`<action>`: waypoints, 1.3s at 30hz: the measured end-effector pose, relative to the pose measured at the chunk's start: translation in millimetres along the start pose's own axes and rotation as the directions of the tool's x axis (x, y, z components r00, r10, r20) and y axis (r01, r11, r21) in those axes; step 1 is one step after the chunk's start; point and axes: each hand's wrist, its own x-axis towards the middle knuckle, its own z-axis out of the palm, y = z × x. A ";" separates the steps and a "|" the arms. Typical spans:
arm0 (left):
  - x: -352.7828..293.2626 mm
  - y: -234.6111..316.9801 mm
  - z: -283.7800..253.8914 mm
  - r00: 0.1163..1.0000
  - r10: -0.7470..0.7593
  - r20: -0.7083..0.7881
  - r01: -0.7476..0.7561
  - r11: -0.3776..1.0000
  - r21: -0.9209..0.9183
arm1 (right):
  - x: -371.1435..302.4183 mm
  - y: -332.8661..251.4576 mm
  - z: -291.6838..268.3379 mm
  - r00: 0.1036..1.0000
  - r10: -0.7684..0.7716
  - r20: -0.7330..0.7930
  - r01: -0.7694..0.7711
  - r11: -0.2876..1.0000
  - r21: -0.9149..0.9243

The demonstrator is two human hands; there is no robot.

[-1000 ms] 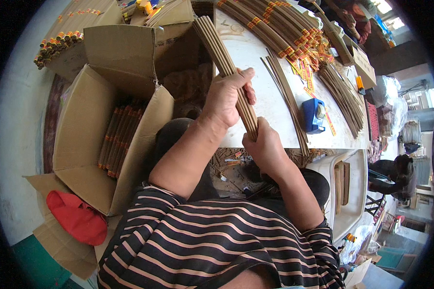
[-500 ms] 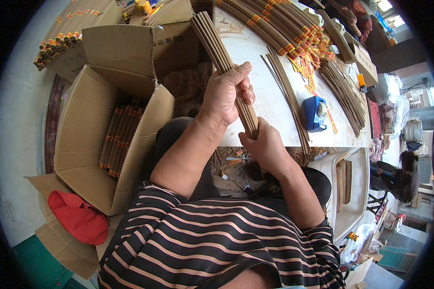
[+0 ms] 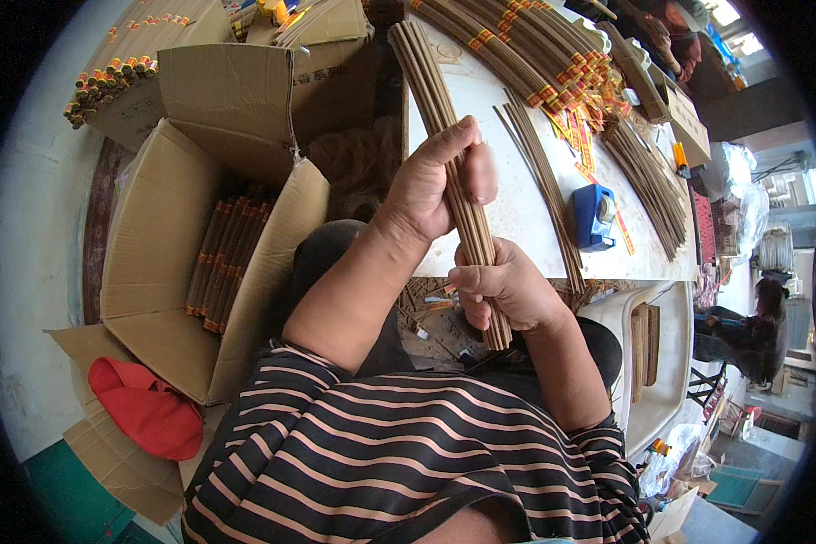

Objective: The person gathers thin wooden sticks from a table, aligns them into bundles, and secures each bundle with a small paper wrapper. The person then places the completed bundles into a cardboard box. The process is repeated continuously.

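A bundle of brown incense sticks (image 3: 426, 83) slants across the near edge of the white table, held in both my hands. My left hand (image 3: 435, 177) is closed round its middle, thumb laid across the sticks. Lower down, my right hand (image 3: 508, 286) wraps the same bundle, its thumb over the front. The lower stick ends poke out below the right hand, above my lap. Loose sticks (image 3: 544, 181) lie on the table to the right, beside a blue tape dispenser (image 3: 593, 218).
An open cardboard box (image 3: 154, 245) at my left holds several banded bundles (image 3: 227, 263). More banded bundles (image 3: 517, 54) are piled on the far table. A white tub (image 3: 621, 363) stands at the right, and a red cloth (image 3: 145, 408) lies at lower left. Another person (image 3: 752, 331) is farther right.
The bundle has slid down through my hands and shifted slightly right, so its lower ends now show below my right hand. My right fingers have moved from the end to wrap round it.
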 end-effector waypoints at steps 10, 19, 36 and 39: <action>-1.5 5.6 6.0 0.942 0.204 -0.266 -0.135 0.957 0.256 | 7.5 11.8 -4.9 0.629 -0.772 -0.090 0.198 0.272 -0.942; -1.2 1.5 10.0 0.897 0.301 -0.323 -0.209 0.934 0.290 | 4.0 4.4 14.8 0.582 -0.802 -0.134 0.001 0.165 -0.986; -1.4 -2.3 9.9 0.849 0.387 -0.361 -0.238 0.888 0.393 | 5.4 -10.1 15.6 0.739 -0.618 -0.268 -0.080 0.314 -0.946; -1.4 -2.1 8.7 0.849 0.367 -0.380 -0.222 0.901 0.374 | 5.2 -16.1 12.8 0.792 -0.522 -0.318 -0.099 0.403 -0.910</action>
